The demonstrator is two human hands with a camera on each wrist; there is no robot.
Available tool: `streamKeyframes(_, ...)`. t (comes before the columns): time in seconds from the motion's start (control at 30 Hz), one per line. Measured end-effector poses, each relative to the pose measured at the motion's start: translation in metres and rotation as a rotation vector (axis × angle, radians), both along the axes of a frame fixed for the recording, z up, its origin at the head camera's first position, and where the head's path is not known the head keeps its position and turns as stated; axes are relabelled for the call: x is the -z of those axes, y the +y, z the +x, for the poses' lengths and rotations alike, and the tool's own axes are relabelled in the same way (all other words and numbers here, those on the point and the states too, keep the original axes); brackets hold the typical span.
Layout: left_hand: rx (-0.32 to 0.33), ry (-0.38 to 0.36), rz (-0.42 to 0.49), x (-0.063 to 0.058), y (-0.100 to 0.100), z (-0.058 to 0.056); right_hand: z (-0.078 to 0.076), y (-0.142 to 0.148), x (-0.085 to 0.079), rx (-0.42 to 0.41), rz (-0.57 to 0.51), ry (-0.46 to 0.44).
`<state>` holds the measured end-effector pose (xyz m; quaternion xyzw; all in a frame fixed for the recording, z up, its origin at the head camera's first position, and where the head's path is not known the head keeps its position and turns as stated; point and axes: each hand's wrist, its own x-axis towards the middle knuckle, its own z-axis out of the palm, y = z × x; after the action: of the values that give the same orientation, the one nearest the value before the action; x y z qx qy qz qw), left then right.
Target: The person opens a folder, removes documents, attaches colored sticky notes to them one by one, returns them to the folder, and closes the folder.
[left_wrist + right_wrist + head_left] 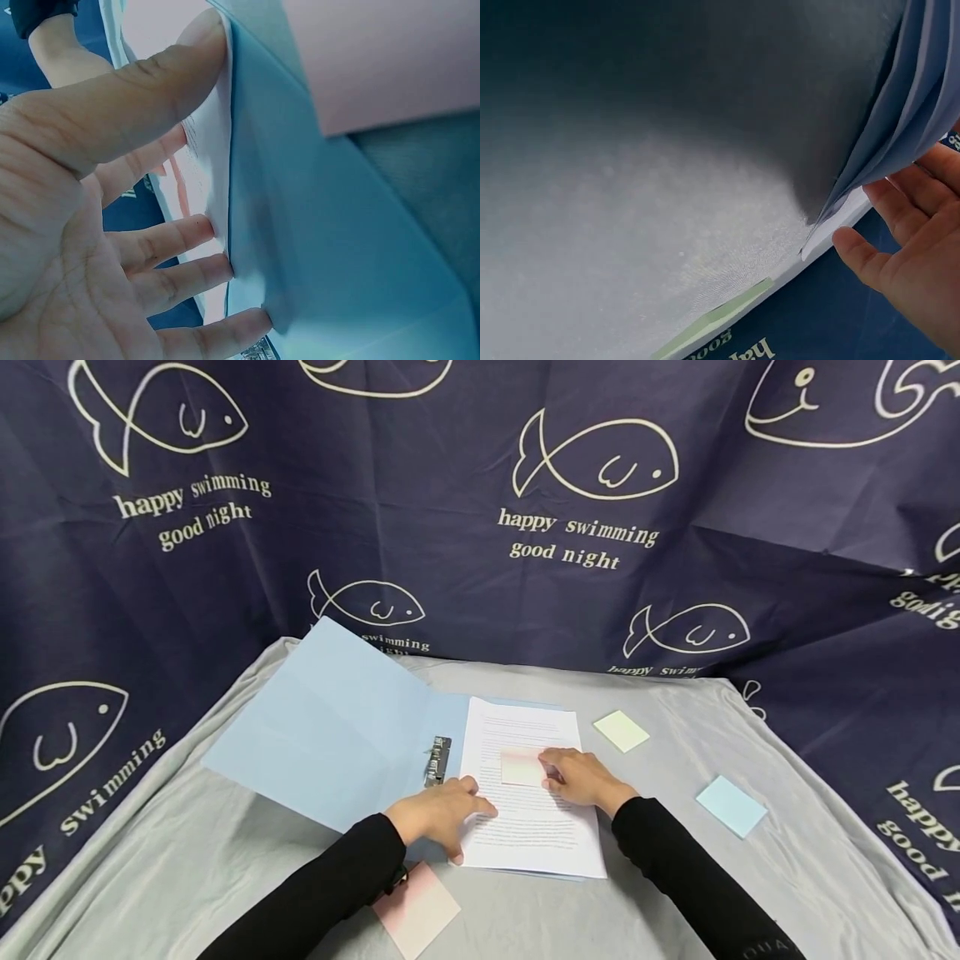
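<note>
A small pale pink sticky note [521, 768] lies on the printed top sheet [525, 835] of a paper stack. My right hand [583, 778] touches the note's right edge, its index fingertip near the upper corner and its thumb lower, with a gap between them. In the right wrist view that hand [919, 247] is beside the stack's page edges [907, 112]. Fingers spread, my left hand [438, 814] rests at the sheets' lower left. Those sheets lie in an opened light blue folder [322, 718] with a metal clip [437, 762].
A pink sticky pad [418, 910] lies below my left wrist at the table's near side. Right of the folder are a pale yellow-green pad [622, 731] and a light blue pad [732, 806]. Grey cloth [660, 877] covers the table; a dark blue fish-print curtain [450, 527] hangs behind.
</note>
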<state>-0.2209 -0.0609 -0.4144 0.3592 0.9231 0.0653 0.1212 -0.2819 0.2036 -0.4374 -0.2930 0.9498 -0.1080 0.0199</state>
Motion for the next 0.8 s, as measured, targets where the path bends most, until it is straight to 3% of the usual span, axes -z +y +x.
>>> streamKeyframes(0.3, -0.006, -0.003, -0.006, 0.001, 0.000, -0.002, 0.007, 0.028, -0.006, 0.000, -0.030, 0.014)
streamKeyframes(0.53, -0.001, -0.003, 0.007, 0.003, 0.000, -0.003, 0.019, 0.065, -0.014, 0.095, -0.004, -0.022)
streamKeyframes(0.8, 0.012, -0.006, 0.028, 0.002, -0.001, -0.003, 0.030, 0.090, -0.015, 0.151, 0.044, -0.079)
